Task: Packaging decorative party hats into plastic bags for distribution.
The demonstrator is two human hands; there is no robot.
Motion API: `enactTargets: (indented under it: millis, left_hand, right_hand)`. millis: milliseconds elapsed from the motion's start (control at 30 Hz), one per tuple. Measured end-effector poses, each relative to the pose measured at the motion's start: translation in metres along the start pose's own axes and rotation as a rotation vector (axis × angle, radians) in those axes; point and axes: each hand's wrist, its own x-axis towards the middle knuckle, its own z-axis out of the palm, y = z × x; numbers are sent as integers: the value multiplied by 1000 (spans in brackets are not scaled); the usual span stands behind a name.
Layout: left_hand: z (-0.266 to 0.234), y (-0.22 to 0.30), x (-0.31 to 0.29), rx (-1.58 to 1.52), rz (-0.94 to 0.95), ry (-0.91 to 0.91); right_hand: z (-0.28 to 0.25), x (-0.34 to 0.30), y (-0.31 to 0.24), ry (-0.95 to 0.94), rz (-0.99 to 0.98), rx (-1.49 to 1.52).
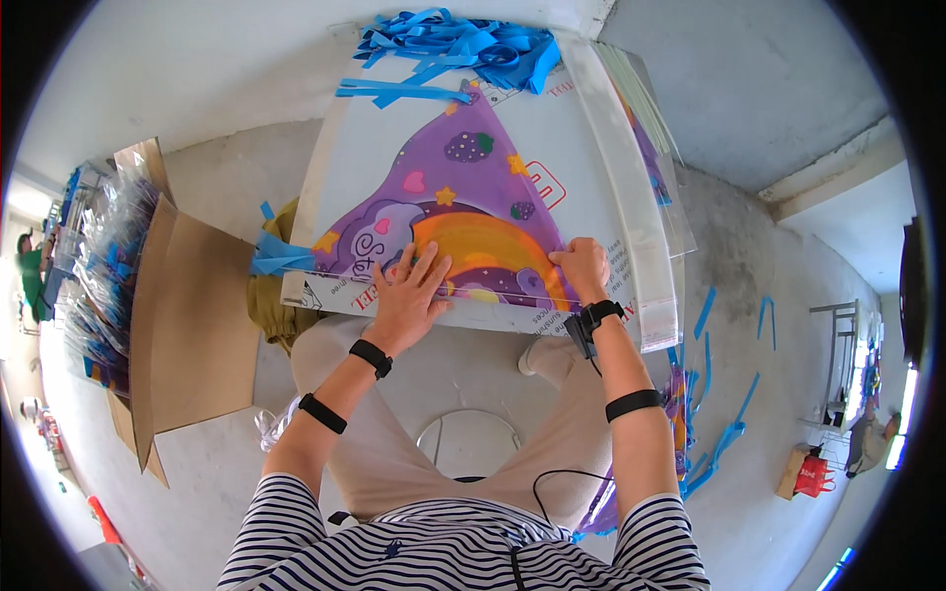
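Note:
A purple triangular printed sheet (404,182), decorated with an orange rainbow, stars, hearts and berries, lies on a white printed board in front of me. Blue ribbon (281,254) sticks out at its left corner, and more blue strips lie by its top point. My left hand (409,300) rests flat on the lower edge of the sheet, fingers spread. At the lower right corner, my right hand (583,268) is closed, thumb and curled fingers pinching the sheet's edge; the exact grip is partly hidden by the fingers.
Blue ribbons (463,44) are heaped at the board's far end. Clear plastic sleeves (631,197) lie along its right side. To the left stands an open cardboard box (197,325) packed with plastic-wrapped items. Blue strips (724,443) are scattered on the floor at right.

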Motion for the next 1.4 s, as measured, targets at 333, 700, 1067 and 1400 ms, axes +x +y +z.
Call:
enactTargets:
  millis: [333,700,1067,1400]
  left_hand:
    - [-4,3,-2,12,-54,-6]
    - [-1,-2,-4,14,-90,26]
    - [1,-3,-2,10,-100,17]
    - [-6,-1,6,-31,-114,10]
  right_hand:
    - [1,-5,-8,93,23,-16]
    - [-3,-4,-8,44,-10,28]
    - [-6,1,3,-61,-5,-15]
    - [2,4,8,22,0,-30]
